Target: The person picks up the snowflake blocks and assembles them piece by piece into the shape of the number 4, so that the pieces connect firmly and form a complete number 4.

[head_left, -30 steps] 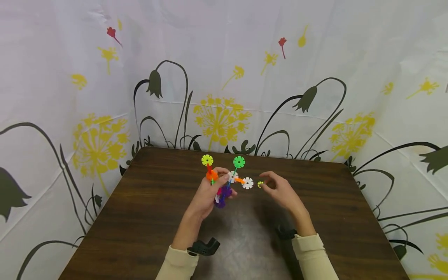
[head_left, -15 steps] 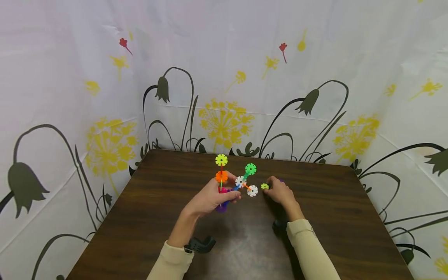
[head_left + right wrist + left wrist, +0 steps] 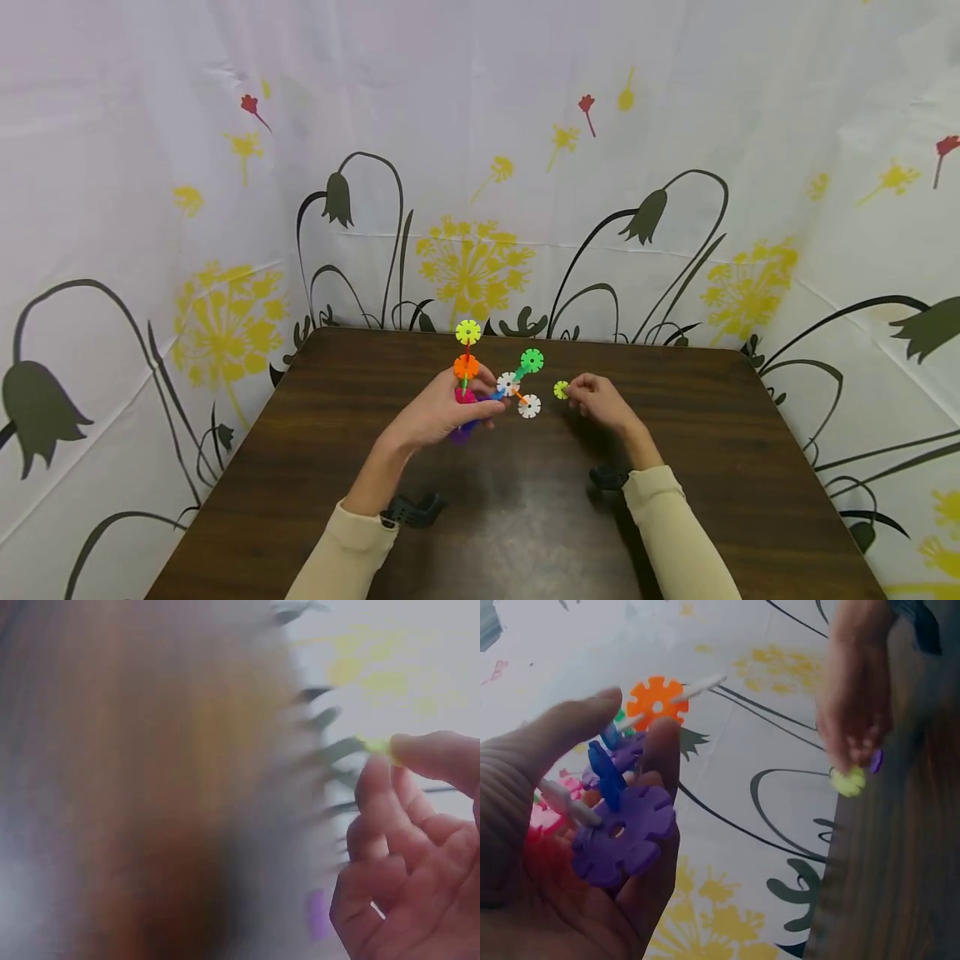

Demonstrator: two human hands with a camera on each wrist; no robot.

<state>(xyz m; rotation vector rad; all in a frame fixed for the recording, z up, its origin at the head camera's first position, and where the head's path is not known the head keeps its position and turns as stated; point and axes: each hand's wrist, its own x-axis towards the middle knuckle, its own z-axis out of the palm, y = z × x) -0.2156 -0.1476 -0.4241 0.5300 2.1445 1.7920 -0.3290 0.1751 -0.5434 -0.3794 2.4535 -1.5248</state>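
My left hand (image 3: 442,408) grips a branching toy of notched plastic discs joined edge to edge. A yellow disc (image 3: 468,332) tops one branch above an orange disc (image 3: 466,367); another branch carries a green disc (image 3: 532,360) and white discs (image 3: 529,407). Purple discs (image 3: 622,836) and a blue disc (image 3: 606,776) show by the palm in the left wrist view. To the right, my right hand (image 3: 603,402) pinches a loose yellow-green disc (image 3: 561,390) between thumb and fingertips, a small gap from the white disc. A purple disc (image 3: 875,760) appears right beside the right hand's fingers.
A dark wooden table (image 3: 300,500) lies under both hands. Behind it hangs a white cloth (image 3: 480,108) printed with yellow and dark flowers. Each wrist wears a black camera mount (image 3: 414,510).
My right hand dipped toward the table, then rose slightly with the yellow-green disc now fully showing. My left hand has turned the toy so its discs face the head camera more.
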